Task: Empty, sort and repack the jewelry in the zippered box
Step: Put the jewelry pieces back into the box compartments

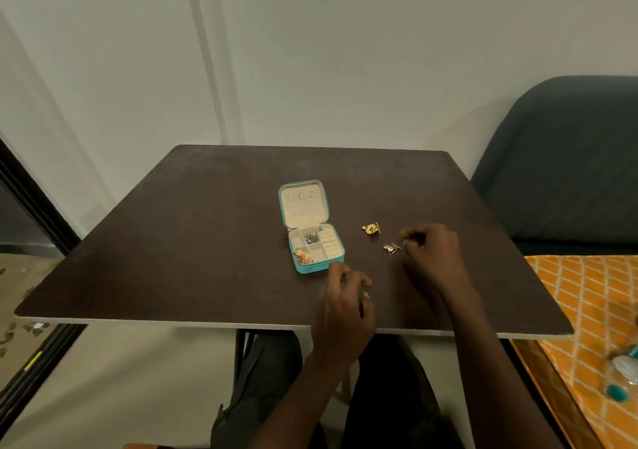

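1. The teal jewelry box [312, 229] lies open mid-worktop [172, 241]; no lettering is legible.
2. A gold earring [371, 229] and silver piece [392, 248] lie right of it.
3. Left hand [345, 305] hovers loosely curled; right hand's [431, 251] grip cannot be told.

Domestic room: a small dark desk [193, 227] against a plain white panelled wall [310, 51], a grey upholstered chair [566, 172] beside it, an orange patterned bedspread [587, 310] at right.
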